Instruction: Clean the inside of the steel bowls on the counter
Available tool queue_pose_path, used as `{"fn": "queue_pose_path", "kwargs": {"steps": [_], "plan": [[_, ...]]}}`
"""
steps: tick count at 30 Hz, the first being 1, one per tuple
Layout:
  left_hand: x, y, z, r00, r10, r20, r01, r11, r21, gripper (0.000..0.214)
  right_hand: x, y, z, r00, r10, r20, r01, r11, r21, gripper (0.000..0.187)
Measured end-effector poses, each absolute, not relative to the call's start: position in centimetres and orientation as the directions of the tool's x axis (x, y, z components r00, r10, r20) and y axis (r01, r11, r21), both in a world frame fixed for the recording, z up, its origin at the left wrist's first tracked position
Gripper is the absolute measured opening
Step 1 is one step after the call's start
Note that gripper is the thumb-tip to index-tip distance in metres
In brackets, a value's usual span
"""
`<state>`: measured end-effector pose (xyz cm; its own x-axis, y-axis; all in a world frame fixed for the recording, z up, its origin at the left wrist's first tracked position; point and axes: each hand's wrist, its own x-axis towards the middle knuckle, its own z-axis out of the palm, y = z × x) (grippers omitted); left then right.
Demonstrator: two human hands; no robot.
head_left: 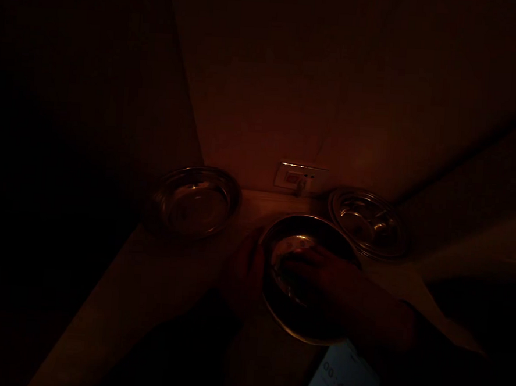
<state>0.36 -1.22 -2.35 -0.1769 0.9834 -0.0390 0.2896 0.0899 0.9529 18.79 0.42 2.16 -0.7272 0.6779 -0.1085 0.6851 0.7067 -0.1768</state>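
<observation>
The view is very dark. A round metal bowl (pixel 306 218) stands near the middle of the table, a shiny patch showing at its bottom. My left hand (pixel 245 274) grips the bowl's left side, its fingers mostly lost in shadow. Over the right rim reaches my right hand (pixel 323 272), with its fingers down inside the bowl. Whether those fingers hold anything is too dark to tell. Any contents of the bowl cannot be made out.
A wide metal dish (pixel 232 188) sits at the back left. At the back right is a metal plate (pixel 336 201) with small shiny things on it. A lit phone (pixel 340 378) reading 00:44 lies in front. A socket panel (pixel 283 174) is on the wall behind.
</observation>
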Motion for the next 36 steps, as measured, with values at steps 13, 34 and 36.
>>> {"fn": "queue_pose_path", "kwargs": {"steps": [13,34,36], "plan": [[-0.2,-1.0,-2.4,-0.248,0.968,-0.033,0.157,0.074,0.985,0.037,18.8,2.1,1.8,-0.568,0.77,0.291,0.757,0.628,-0.181,0.037],[-0.8,-0.2,-1.8,-0.3,0.952,-0.056,0.125,0.098,0.987,0.037,17.7,1.1,2.4,-0.646,0.741,0.183,0.724,0.671,-0.158,0.052],[-0.7,-0.3,-1.7,-0.294,0.954,-0.064,0.125,0.105,0.987,0.038,17.9,1.1,2.8,-0.637,0.742,0.21,0.736,0.666,-0.121,0.048]]}}
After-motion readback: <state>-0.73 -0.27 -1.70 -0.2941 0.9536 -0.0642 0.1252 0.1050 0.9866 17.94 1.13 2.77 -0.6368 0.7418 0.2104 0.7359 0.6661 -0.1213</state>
